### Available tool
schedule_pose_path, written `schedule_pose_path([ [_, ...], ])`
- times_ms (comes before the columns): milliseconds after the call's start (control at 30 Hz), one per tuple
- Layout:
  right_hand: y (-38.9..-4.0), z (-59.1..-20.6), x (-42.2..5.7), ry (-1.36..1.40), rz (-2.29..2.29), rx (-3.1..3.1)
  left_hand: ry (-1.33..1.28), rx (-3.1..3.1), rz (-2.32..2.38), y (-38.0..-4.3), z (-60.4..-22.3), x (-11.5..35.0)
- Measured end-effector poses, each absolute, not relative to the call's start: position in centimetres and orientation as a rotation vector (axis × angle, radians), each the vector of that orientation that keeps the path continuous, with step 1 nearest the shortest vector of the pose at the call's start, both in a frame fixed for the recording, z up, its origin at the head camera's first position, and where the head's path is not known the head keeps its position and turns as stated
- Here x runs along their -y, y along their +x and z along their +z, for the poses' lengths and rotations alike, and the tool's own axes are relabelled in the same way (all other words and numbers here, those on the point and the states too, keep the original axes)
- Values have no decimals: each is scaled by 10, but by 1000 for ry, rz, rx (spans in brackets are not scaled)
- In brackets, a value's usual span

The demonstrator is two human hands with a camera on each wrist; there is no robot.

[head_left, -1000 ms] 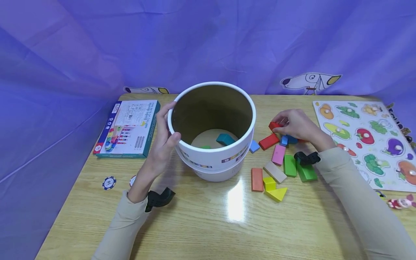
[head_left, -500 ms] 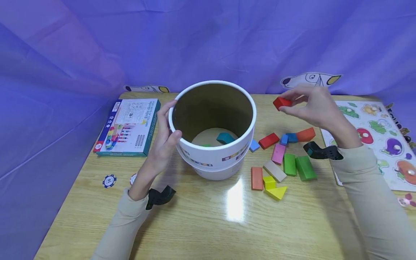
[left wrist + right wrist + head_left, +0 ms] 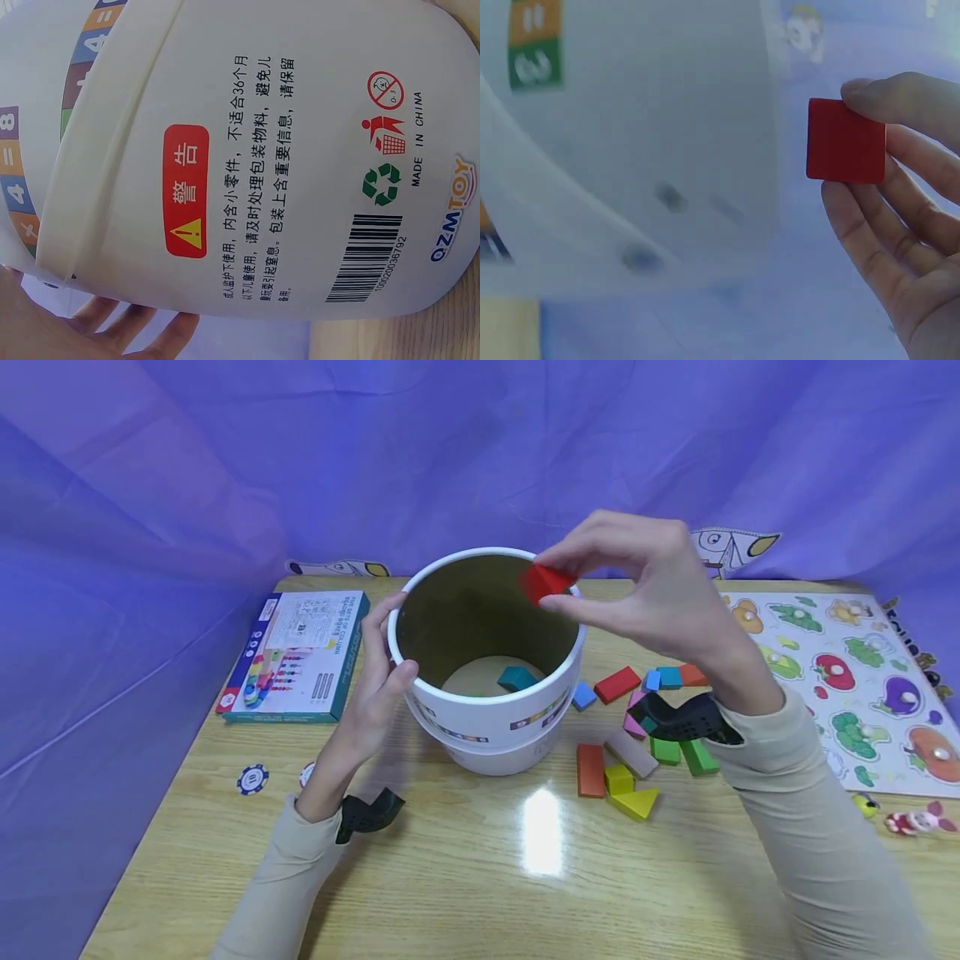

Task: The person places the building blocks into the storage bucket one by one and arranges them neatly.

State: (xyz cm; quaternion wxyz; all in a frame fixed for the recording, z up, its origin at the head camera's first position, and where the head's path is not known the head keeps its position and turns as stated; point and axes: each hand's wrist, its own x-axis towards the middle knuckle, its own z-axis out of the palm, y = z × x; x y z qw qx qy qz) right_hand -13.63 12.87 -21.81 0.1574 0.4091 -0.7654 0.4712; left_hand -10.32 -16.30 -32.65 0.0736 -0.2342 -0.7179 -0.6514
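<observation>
A white bucket [image 3: 487, 718] stands upright on the table, its mouth facing up. At its left side my left hand [image 3: 371, 693] grips the bucket, fingertips at the rim and thumb at the near side; the left wrist view shows the fingers [image 3: 142, 330] against the printed wall. My right hand [image 3: 645, 577] pinches a red block [image 3: 546, 583] between thumb and fingertips, over the bucket's right rim. In the right wrist view the red block [image 3: 846, 141] shows a square face. Inside the bucket lies a teal block [image 3: 517, 678], with a sliver of green beside it.
Right of the bucket lie loose blocks, among them a red one [image 3: 617, 685], a yellow triangle [image 3: 636, 804] and an orange one [image 3: 590, 770]. A vegetable puzzle board [image 3: 862, 693] lies far right. A boxed set [image 3: 292, 656] and poker chips [image 3: 252, 779] are at left.
My right hand has picked the red block up from the pile, lifted it and carried it left to the bucket's rim. The left hand stays at the bucket.
</observation>
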Motion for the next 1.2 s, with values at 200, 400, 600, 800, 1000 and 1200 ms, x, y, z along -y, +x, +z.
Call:
schedule_pose_path([
  [200, -142, -233, -107, 1222, 1307, 2291, -710, 2149, -1967, -102, -327, 163],
  [400, -145, -237, -106, 1214, 1358, 2314, -709, 2145, -1972, -102, -327, 163],
  [600, -148, -242, -124, 1283, 1524, 2249, -732, 2131, -1973, -102, -327, 161],
  [800, -156, -254, -170, 1232, 1707, 2115, -723, 2139, -1966, -103, -327, 161],
  [1000, -161, -286, -235, 865, 1720, 2353, -715, 2137, -1980, -104, -328, 163],
  [1200, -153, -334, -290, 475, 1253, 2807, -725, 2146, -1973, -104, -327, 164],
])
